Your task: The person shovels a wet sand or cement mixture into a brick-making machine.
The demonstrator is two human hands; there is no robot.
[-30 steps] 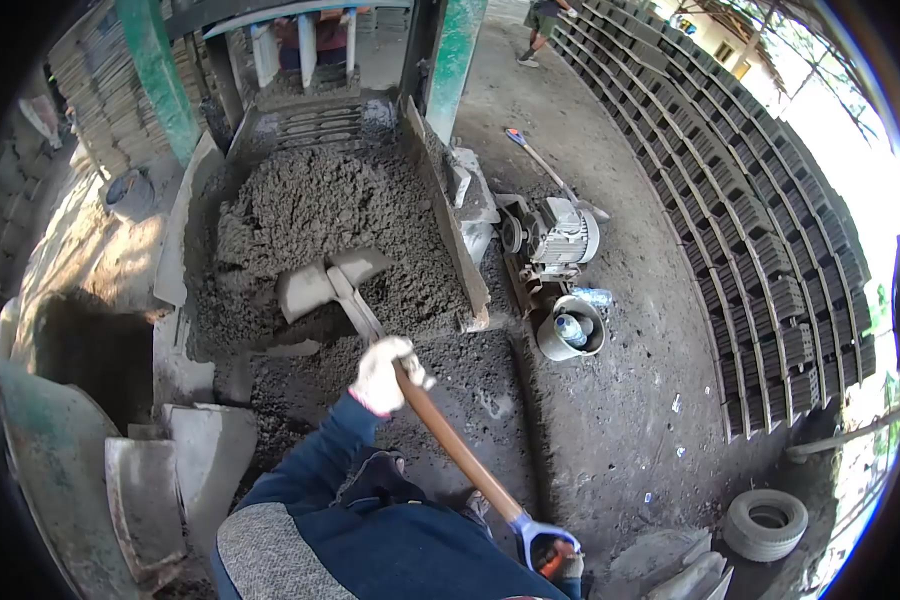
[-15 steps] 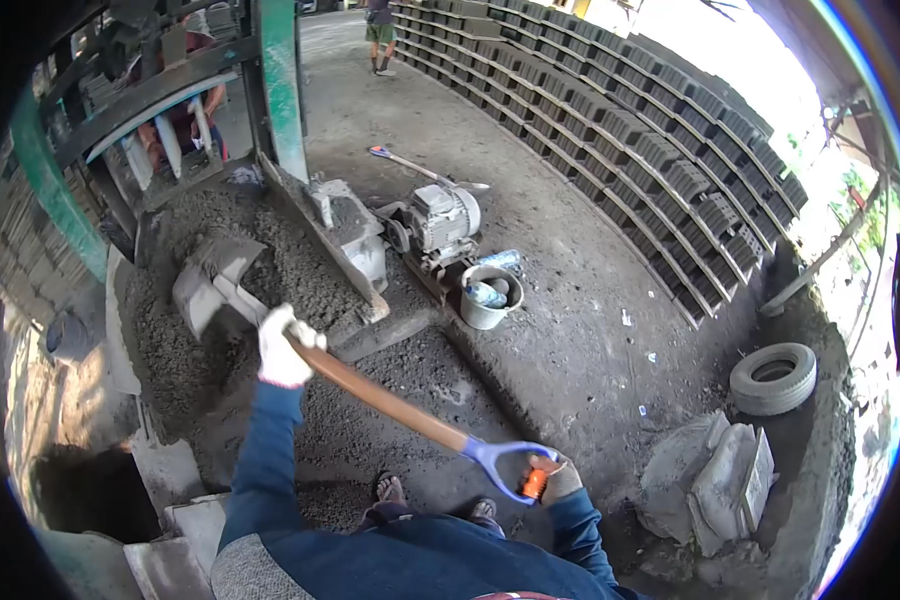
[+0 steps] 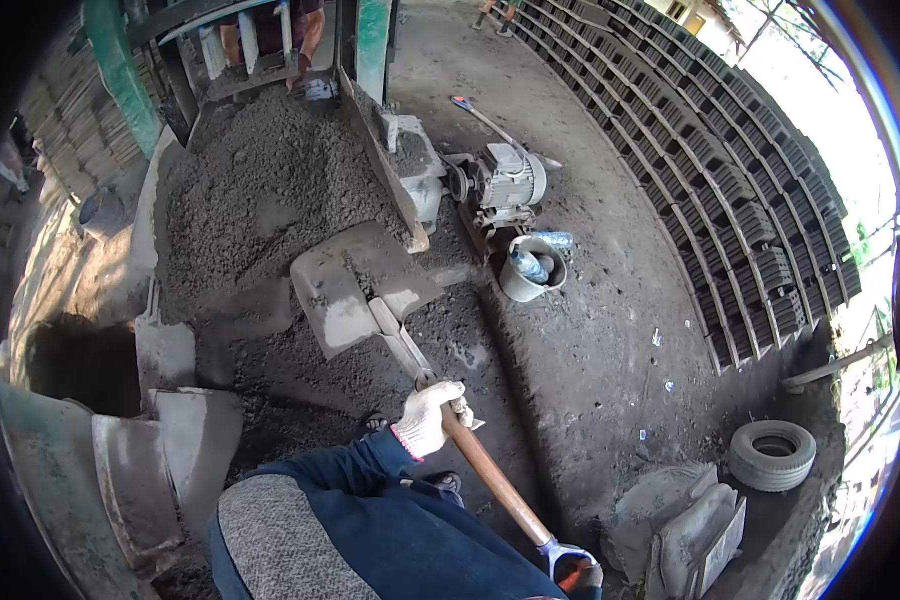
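Observation:
A shovel with a wooden shaft and a blue D-shaped grip slants across the view, its wide grey blade up and to the left. My left hand, in a white knit glove, is closed around the shaft near the blade's socket. At the lower edge my right hand is closed on the D-grip, partly cut off by the frame. Only a little dark material lies on the blade. Behind the blade, a heap of damp grey mix fills a metal-sided trough.
An electric motor and a bucket with bottles stand right of the trough. A second shovel lies beyond. Stacked blocks line the right, with a tyre below. A square pit opens at left. Another person's arm shows behind the trough.
The shovel has been drawn back from the mix toward my body, its blade now at the trough's near edge. Both hands moved right and down with it, and the camera view shifted.

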